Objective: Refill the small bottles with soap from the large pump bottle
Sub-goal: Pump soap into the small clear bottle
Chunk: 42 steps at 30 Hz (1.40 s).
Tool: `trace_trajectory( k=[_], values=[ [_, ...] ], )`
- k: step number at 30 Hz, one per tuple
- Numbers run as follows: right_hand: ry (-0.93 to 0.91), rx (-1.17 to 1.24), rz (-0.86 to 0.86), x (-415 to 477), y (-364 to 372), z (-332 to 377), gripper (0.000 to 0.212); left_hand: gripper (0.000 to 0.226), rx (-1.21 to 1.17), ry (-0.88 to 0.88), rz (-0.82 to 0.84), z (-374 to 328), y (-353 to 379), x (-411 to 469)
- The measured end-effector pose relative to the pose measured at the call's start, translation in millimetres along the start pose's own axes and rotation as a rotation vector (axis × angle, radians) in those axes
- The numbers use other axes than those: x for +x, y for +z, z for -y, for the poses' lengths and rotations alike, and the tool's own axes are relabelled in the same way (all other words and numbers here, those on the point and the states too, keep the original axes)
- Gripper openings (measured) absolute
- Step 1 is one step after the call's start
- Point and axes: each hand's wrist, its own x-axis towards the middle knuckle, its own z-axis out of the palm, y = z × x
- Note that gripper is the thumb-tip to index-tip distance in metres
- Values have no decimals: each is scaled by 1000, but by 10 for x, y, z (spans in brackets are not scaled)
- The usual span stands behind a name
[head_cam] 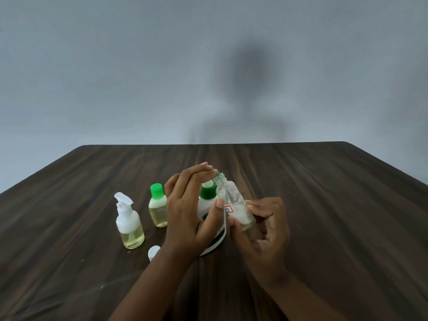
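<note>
The large white pump bottle (206,208) with a green collar stands in the middle of the dark wooden table (324,205). My left hand (185,212) is over it: the straight fingers lie on the pump head and hide it, and the thumb rests against the bottle's side. My right hand (266,228) grips a small clear bottle (234,200) with a red-edged label. It is tilted left, with its open neck up by the pump under my left fingertips. A little whitish liquid lies in its lower end.
Left of the pump bottle stand a small bottle with a green cap (158,208) and a white spray-top bottle (128,224), both holding yellowish liquid. A loose white cap (154,251) lies by my left wrist. A grey wall rises behind the table's far edge.
</note>
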Motion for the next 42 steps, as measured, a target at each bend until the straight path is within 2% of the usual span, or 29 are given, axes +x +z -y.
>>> trace_trajectory(
  k=[13,22,34,42],
  values=[
    [-5,6,-1,14,14,21,27,36,-27,22,-63,-23,34,13],
    [26,-1,44,-34,3,17,29,34,-60,-24,-58,10,84,-32],
    [16,16,11,-10,14,18,28,33,-80,-13,-104,-10,131,17],
    [53,16,56,-37,-2,45,30,28,-4,-12,-115,4,152,-34]
  ],
)
